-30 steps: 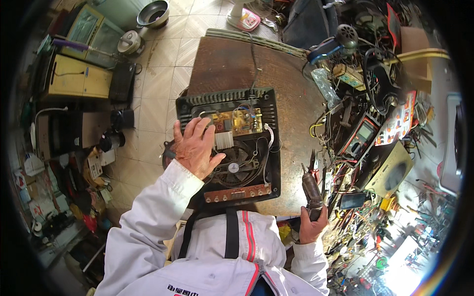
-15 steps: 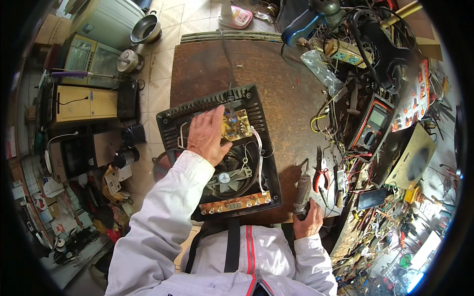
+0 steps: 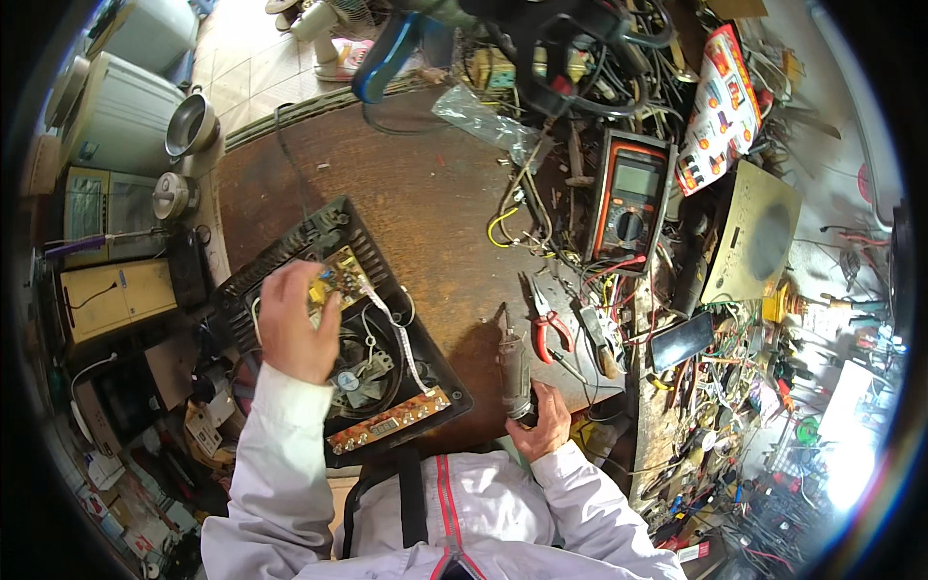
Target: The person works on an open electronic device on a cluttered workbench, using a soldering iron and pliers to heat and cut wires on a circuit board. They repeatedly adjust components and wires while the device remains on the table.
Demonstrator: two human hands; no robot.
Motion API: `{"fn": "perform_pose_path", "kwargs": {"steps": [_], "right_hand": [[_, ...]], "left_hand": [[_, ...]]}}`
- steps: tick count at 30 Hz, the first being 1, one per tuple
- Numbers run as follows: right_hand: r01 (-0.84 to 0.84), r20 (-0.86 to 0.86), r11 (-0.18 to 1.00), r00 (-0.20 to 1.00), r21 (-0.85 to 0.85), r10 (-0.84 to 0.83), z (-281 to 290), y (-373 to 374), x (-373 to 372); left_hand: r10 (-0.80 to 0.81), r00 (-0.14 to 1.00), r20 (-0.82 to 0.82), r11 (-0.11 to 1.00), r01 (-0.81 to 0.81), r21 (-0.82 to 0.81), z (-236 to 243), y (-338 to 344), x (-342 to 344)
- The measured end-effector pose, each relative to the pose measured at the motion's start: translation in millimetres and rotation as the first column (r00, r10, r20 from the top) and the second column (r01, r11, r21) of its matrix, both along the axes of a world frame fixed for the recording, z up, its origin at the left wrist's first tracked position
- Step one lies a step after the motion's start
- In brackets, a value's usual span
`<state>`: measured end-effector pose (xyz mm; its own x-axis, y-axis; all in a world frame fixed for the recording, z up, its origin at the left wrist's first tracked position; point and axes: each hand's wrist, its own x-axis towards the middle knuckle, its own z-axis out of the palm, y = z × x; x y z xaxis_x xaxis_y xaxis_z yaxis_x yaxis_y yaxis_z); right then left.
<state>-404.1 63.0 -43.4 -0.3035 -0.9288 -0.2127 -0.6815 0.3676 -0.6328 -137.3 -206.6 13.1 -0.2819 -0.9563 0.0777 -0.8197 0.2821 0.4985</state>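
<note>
An induction cooker's black base (image 3: 449, 398) lies opened on the bench, tilted to the left. My left hand (image 3: 298, 324) is arched over its far-left part, thumb and fingers apart beside the circuit board (image 3: 340, 271); the fingertips are partly hidden. Below the board sit the cooling fan (image 3: 356, 382) and a brown control strip (image 3: 387, 423), joined to the board by a white ribbon cable (image 3: 401, 340). By the bench's near edge, my right hand (image 3: 543, 422) is closed round the lower end of a grey cylindrical tool (image 3: 515, 372) with a narrow tip.
Red-handled pliers (image 3: 553, 333) lie right of the grey tool. Farther right are a multimeter (image 3: 630, 198), a dark phone (image 3: 681, 341), a speaker-like panel (image 3: 754, 232) and tangled wires. A clear plastic bag (image 3: 483, 121) and a blue-handled object (image 3: 390, 58) occupy the far side.
The view has swung right, so the bench and cooker appear farther left. My left hand has risen from lying flat to arching over the board. My right hand stays at the grey tool.
</note>
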Motion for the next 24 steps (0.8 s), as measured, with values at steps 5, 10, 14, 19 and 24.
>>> {"fn": "perform_pose_path", "kwargs": {"steps": [5, 10, 14, 19, 24], "right_hand": [[0.354, 0.207, 0.920, 0.900, 0.169, -0.384, 41.4, -18.9, 5.9], [0.467, 0.099, 0.865, 0.867, 0.185, -0.489, 53.2, -19.9, 3.8], [0.473, 0.059, 0.870, 0.873, 0.142, -0.484, 66.2, -4.3, -0.1], [0.469, 0.100, 0.867, 0.867, 0.171, -0.489, 70.8, 13.2, -5.4], [0.437, 0.138, 0.876, 0.873, 0.204, -0.467, 68.3, 20.9, -10.4]], "left_hand": [[-0.202, 0.948, -0.247, 0.967, 0.233, 0.103, 2.8, 20.2, -86.1], [-0.235, 0.933, -0.274, 0.916, 0.306, 0.258, -38.7, 18.2, -157.2], [-0.253, 0.927, -0.276, 0.892, 0.334, 0.304, -66.2, 13.0, -192.3], [-0.302, 0.922, -0.241, 0.900, 0.359, 0.246, -73.5, 20.8, -225.1], [-0.423, 0.897, -0.127, 0.861, 0.442, 0.253, -73.5, 30.5, -248.2]]}}
